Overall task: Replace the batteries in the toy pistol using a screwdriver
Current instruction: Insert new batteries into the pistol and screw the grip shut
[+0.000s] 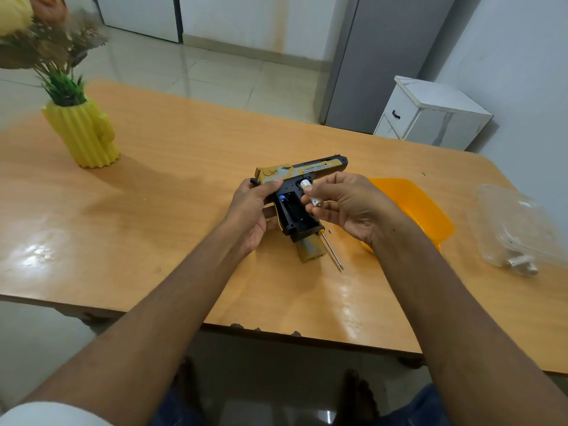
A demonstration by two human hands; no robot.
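Nearest the viewer, two bare forearms are reaching forward over the chipped front edge of the glossy orange-brown wooden table (153,272). Just beyond them, the slim screwdriver with a thin metal shaft (332,250) is lying on the table, its handle end hidden behind the butt of the grip. The left hand (252,210) is wrapping its fingers around the rear of the yellow-and-black plastic toy pistol (302,195), holding it above the table with the barrel pointing right and the grip angling down toward the viewer. The grip's battery compartment is lying open, and a blue-ended battery (281,197) is sitting inside its upper end. The right hand (344,204) is pinching a small white cylindrical battery (310,193) between thumb and fingertips, just beside the open compartment and partly covering the trigger area. Behind the right wrist, a shallow orange plastic tray (421,210) is resting on the table, largely blocked by that hand. Farther right, a crumpled clear plastic bag (516,222) is holding a few more white batteries. At the far left, a ribbed yellow cactus-shaped vase (83,133) is standing with dried flowers and green sprigs. Beyond the table, a small white cabinet with a dark handle (430,115) is standing on the tiled floor against the wall.
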